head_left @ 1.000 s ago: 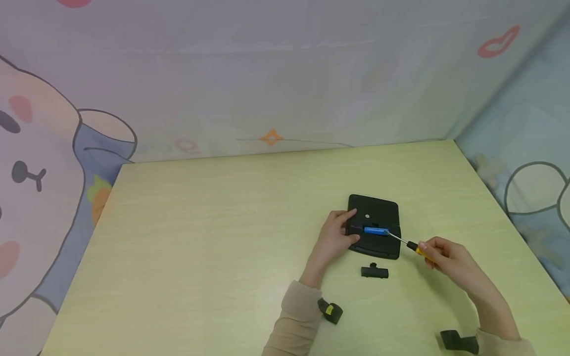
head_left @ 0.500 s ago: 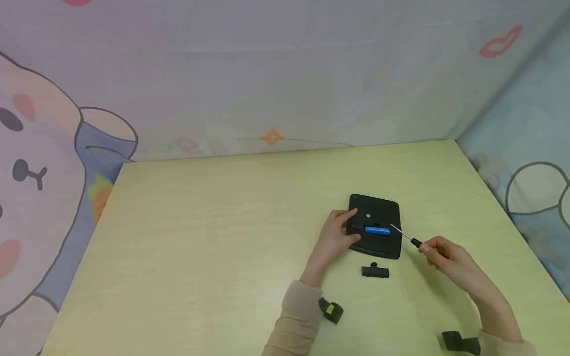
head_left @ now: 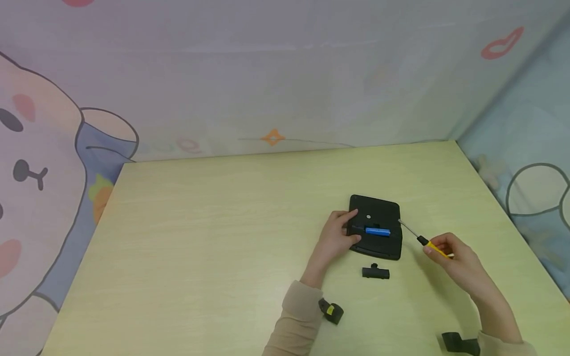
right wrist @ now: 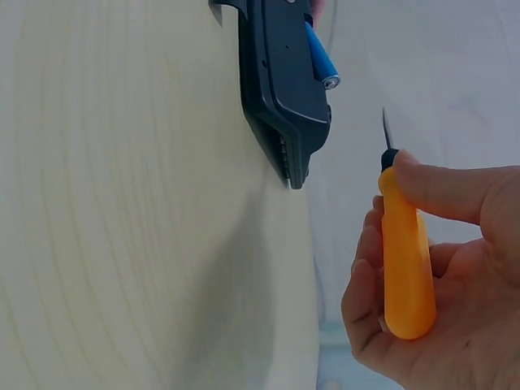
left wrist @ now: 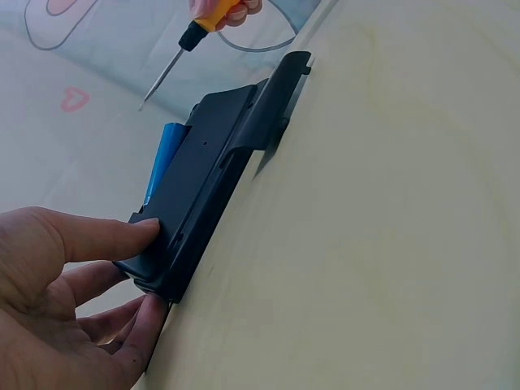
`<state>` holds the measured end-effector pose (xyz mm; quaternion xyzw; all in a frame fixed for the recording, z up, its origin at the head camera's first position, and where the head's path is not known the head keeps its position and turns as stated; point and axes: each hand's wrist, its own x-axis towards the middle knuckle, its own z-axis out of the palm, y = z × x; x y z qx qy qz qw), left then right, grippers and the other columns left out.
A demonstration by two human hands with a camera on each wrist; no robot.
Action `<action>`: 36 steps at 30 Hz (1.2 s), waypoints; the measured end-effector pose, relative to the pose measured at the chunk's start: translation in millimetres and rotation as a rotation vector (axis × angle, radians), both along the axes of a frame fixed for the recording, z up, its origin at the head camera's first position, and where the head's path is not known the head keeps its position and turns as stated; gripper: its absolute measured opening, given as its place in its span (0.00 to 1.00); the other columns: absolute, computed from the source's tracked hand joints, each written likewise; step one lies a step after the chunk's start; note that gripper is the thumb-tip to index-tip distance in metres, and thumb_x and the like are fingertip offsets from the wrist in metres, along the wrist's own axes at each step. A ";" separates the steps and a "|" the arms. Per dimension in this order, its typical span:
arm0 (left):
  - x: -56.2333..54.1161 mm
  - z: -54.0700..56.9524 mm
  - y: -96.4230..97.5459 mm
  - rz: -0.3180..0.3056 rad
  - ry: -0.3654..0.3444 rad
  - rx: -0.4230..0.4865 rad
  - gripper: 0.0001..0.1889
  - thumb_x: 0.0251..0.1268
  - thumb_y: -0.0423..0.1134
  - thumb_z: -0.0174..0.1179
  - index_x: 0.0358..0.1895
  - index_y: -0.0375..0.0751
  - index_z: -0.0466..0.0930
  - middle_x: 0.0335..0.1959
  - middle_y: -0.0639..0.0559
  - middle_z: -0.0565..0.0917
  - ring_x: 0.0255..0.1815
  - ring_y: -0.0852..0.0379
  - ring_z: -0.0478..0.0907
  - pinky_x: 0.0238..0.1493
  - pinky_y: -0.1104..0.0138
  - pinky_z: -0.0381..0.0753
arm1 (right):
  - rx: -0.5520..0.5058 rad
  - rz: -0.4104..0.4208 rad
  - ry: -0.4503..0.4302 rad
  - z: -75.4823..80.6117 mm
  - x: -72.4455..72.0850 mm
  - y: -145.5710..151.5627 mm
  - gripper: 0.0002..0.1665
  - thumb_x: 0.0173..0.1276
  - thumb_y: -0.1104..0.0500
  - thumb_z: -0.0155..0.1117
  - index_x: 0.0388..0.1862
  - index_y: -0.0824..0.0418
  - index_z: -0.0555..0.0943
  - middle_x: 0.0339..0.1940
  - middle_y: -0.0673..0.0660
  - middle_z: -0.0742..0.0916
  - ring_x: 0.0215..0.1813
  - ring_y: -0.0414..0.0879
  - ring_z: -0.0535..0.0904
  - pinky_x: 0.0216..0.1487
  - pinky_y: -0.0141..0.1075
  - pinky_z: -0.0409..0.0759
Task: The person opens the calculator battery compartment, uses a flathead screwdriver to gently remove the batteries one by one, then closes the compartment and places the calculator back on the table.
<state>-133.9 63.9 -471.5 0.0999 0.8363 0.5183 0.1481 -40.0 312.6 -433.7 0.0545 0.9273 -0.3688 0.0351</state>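
A flat black device point(head_left: 383, 210), perhaps a calculator, lies back side up on the table. My left hand point(head_left: 337, 233) grips its left edge, with the thumb on the upper face in the left wrist view. In the device's open compartment sits a blue battery point(head_left: 377, 231). One end of the battery sticks up out of the compartment, as the right wrist view shows point(right wrist: 322, 58). My right hand point(head_left: 458, 262) holds a screwdriver point(right wrist: 406, 268) by its yellow handle. The screwdriver's tip is near the device's right edge, apart from the battery.
A small black battery cover point(head_left: 375, 272) lies on the table point(head_left: 213, 237) just in front of the device. Black wrist cameras point(head_left: 331, 312) jut from both sleeves. A printed cloth backdrop point(head_left: 311, 89) stands behind the table and at its sides.
The screwdriver tip has moved off the battery's right end, up and to the right. My right hand has shifted its hold on the handle. The left hand and device stay in place.
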 end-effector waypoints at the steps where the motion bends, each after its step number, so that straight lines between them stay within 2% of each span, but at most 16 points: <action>1: 0.0 -0.1 0.1 0.000 -0.002 0.002 0.33 0.58 0.31 0.66 0.68 0.51 0.70 0.65 0.46 0.69 0.53 0.50 0.79 0.54 0.68 0.81 | 0.009 -0.012 -0.003 -0.5 0.5 0.4 0.18 0.70 0.51 0.59 0.47 0.65 0.74 0.38 0.52 0.81 0.36 0.25 0.68 0.33 0.28 0.71; 6: 0.0 0.1 0.1 0.001 -0.011 0.003 0.33 0.57 0.31 0.66 0.68 0.52 0.70 0.66 0.46 0.69 0.54 0.50 0.79 0.52 0.68 0.81 | 0.056 -0.056 -0.001 -3.7 1.8 2.4 0.19 0.69 0.50 0.61 0.46 0.66 0.73 0.41 0.59 0.81 0.36 0.26 0.66 0.33 0.27 0.68; 13: -0.1 0.2 0.0 0.000 -0.009 -0.002 0.33 0.57 0.31 0.66 0.68 0.52 0.70 0.66 0.46 0.69 0.54 0.50 0.79 0.53 0.68 0.80 | 0.088 -0.083 -0.049 -6.4 1.3 4.8 0.20 0.69 0.52 0.60 0.46 0.69 0.71 0.39 0.62 0.79 0.39 0.47 0.69 0.32 0.28 0.65; 19: 0.2 0.6 -0.1 -0.003 0.001 -0.009 0.33 0.57 0.31 0.66 0.68 0.51 0.70 0.65 0.45 0.69 0.54 0.50 0.78 0.54 0.68 0.80 | 0.116 -0.070 -0.096 -7.4 0.7 9.7 0.20 0.69 0.55 0.60 0.44 0.72 0.70 0.35 0.62 0.79 0.35 0.48 0.70 0.30 0.30 0.66; 36: 0.7 0.5 0.3 0.002 0.000 -0.010 0.33 0.57 0.31 0.66 0.68 0.52 0.70 0.65 0.46 0.70 0.53 0.51 0.79 0.53 0.69 0.80 | 0.193 -0.055 -0.096 -13.0 -0.7 16.6 0.19 0.66 0.57 0.61 0.42 0.74 0.70 0.32 0.64 0.80 0.33 0.50 0.73 0.31 0.34 0.66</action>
